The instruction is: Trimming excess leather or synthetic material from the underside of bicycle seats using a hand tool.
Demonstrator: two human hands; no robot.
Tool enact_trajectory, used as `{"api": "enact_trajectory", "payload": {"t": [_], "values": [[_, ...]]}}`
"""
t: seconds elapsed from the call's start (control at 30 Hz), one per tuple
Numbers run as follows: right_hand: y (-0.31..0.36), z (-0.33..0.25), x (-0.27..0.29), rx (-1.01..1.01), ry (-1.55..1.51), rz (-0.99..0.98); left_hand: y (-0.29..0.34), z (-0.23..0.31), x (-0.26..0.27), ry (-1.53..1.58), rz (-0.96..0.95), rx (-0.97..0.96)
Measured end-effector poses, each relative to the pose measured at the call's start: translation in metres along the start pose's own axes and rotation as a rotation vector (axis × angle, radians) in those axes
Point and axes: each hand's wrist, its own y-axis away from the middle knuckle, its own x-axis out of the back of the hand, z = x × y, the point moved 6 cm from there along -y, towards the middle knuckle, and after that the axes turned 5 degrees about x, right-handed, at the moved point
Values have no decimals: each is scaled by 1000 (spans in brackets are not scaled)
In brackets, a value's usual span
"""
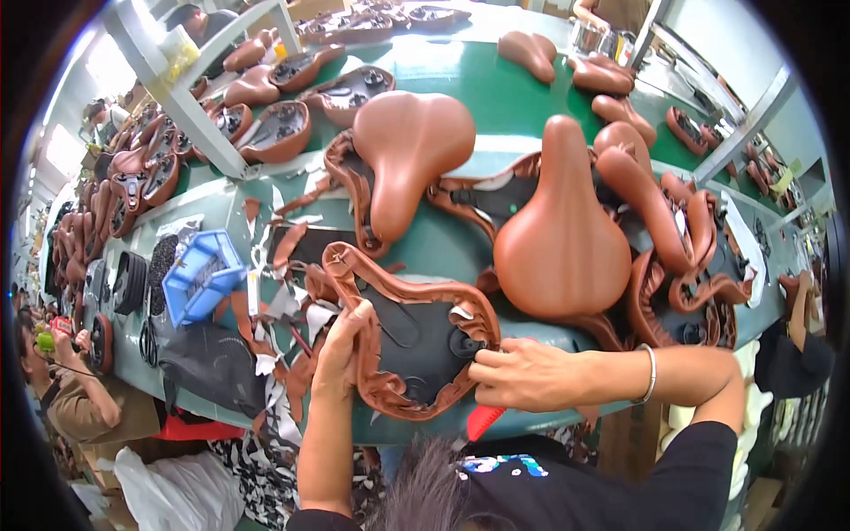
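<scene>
A brown bicycle saddle [425, 367] lies underside up in front of me, its brown cover folded inward in pleats round a black base. My left hand [341, 341] is closed on its left rim, the thumb over the folded edge. At the right rim is my right hand [522, 373], fingers bent round a red-handled knife [484, 421]. Only the flat red handle shows below that hand; any blade is hidden. Just beyond, a finished-looking brown saddle [562, 239] rests top side up on another. Further left, a second saddle [412, 159] also sits top up.
Brown and white offcuts [288, 305] litter the table left of the saddle. A blue plastic bin [202, 274] and dark cloth [217, 367] lie beyond them. More saddles [682, 221] pile up at right. A white metal post [190, 97] rises at far left. Other people work nearby.
</scene>
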Motion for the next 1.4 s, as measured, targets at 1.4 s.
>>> {"api": "enact_trajectory", "payload": {"t": [1.4], "values": [[52, 23, -3, -836, -617, 1141, 128, 3, -48, -1424, 766, -788]]}}
